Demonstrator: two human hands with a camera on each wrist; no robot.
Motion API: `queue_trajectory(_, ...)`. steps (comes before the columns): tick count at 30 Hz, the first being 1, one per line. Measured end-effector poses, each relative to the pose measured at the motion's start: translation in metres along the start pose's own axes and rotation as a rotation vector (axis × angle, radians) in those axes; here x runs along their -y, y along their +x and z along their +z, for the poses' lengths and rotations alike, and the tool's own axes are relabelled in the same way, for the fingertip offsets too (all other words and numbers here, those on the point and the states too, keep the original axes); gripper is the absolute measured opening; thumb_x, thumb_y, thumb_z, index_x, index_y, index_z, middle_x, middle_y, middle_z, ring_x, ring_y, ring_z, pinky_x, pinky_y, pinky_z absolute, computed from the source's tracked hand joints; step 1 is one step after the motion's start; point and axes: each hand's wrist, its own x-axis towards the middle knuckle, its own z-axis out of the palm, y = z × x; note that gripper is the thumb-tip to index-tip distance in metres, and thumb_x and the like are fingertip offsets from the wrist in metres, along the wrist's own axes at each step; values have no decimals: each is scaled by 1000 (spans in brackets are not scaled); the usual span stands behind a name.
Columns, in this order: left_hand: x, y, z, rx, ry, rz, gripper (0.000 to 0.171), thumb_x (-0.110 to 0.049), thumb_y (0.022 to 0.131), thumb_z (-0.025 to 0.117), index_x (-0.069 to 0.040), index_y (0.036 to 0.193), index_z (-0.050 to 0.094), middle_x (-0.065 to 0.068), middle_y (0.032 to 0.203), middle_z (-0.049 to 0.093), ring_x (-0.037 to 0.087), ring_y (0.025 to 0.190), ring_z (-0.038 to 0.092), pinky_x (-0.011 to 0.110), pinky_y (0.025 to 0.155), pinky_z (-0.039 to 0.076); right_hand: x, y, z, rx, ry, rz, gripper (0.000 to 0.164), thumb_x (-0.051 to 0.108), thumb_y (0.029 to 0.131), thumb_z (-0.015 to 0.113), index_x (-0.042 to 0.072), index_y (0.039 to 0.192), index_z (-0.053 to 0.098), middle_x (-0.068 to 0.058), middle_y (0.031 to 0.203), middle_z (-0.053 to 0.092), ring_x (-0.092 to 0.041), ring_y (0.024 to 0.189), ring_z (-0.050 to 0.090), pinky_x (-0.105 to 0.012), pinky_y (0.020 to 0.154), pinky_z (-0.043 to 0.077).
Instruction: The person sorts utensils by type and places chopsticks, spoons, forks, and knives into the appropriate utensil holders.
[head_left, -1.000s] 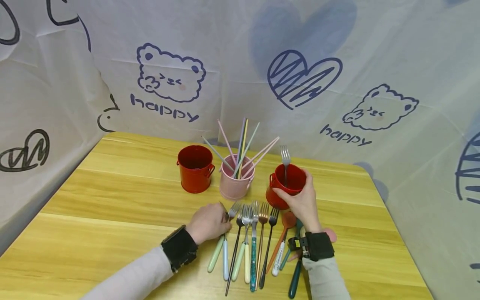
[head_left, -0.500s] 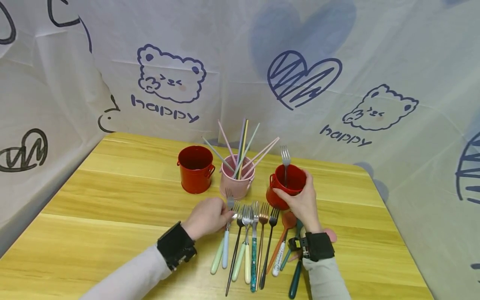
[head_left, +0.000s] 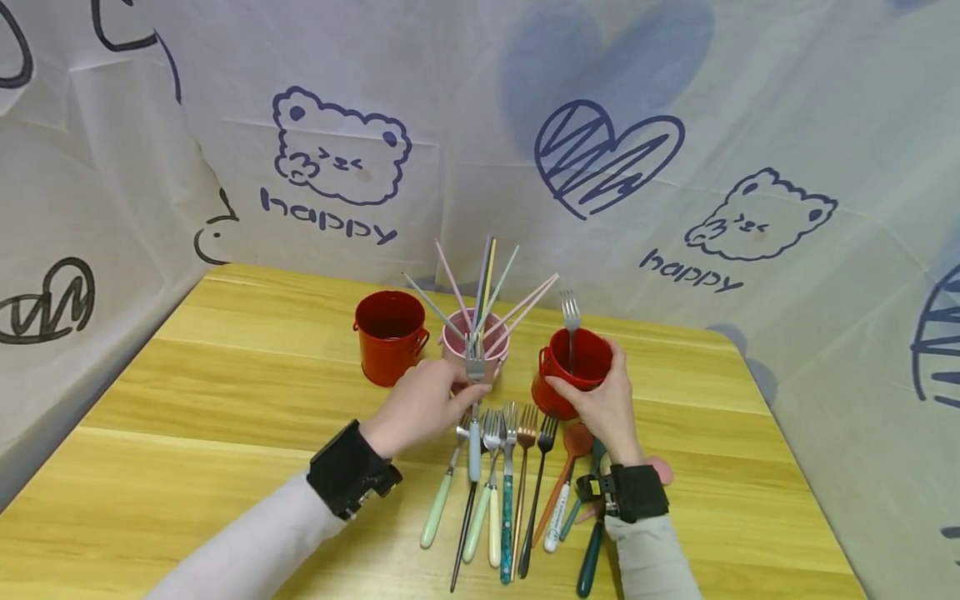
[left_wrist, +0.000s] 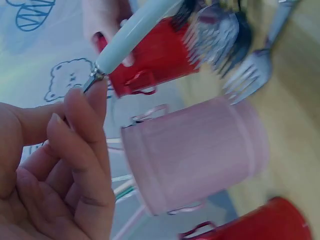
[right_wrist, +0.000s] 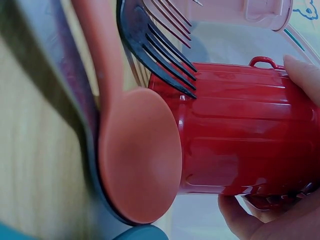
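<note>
My left hand (head_left: 427, 402) pinches a fork (head_left: 474, 446) with a pale blue handle by its metal neck, tines up, in front of the pink bucket (head_left: 459, 367). In the left wrist view the blue handle (left_wrist: 135, 37) sticks out past my fingertips. My right hand (head_left: 606, 408) grips the right red bucket (head_left: 553, 396) by its sides, thumb at the near rim. A silver fork (head_left: 571, 312) stands in that bucket, tines up. Below the hands lie several forks, among them a black fork (head_left: 542, 483), a copper-coloured fork (head_left: 525, 450) and a green-handled fork (head_left: 437, 510).
Several thin coloured sticks (head_left: 487, 275) stand in the pink bucket. Another red bucket (head_left: 391, 350) is at its left. By my right wrist lie an orange spoon (head_left: 576, 442) and other spoons, one with a dark green handle (head_left: 590, 558). A drawn-on white cloth (head_left: 480, 100) hangs behind the table.
My left hand has picked the blue-handled fork out of the row, lifted it and moved it right and away, toward the pink bucket. The right hand stays on the red bucket.
</note>
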Motion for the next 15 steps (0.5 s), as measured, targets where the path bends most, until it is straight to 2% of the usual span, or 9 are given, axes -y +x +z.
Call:
queue_trajectory(5,-13,11,-7,-63,5,42,23,-29,91,63,-16,73,68,-8,60,57,8,49,49,23,44,39,0,-1,0,-1,7,-6,85,13,76,78,-4,140,26,-26,136,42,-43,121,42,-57,96,40)
queue_trajectory(8,-22,18,-11,-112,14,98,23,-28,91,63,-14,74,70,-7,63,60,7,53,52,22,47,43,-1,0,0,-2,4,0,85,13,76,79,-4,140,26,-26,135,42,-43,120,42,-56,96,40)
queue_trajectory(13,-36,31,-13,-225,53,222,24,-27,91,64,-13,72,70,-7,61,57,8,56,48,24,56,41,-28,7,4,-13,0,-9,89,21,75,80,3,142,26,-20,136,44,-39,121,43,-55,96,41)
queue_trajectory(15,-41,35,-13,-256,56,251,23,-28,91,64,-14,73,70,-8,58,54,9,53,45,26,55,38,-39,10,5,-18,-3,-15,90,27,73,81,7,143,26,-16,137,45,-35,121,44,-54,96,41)
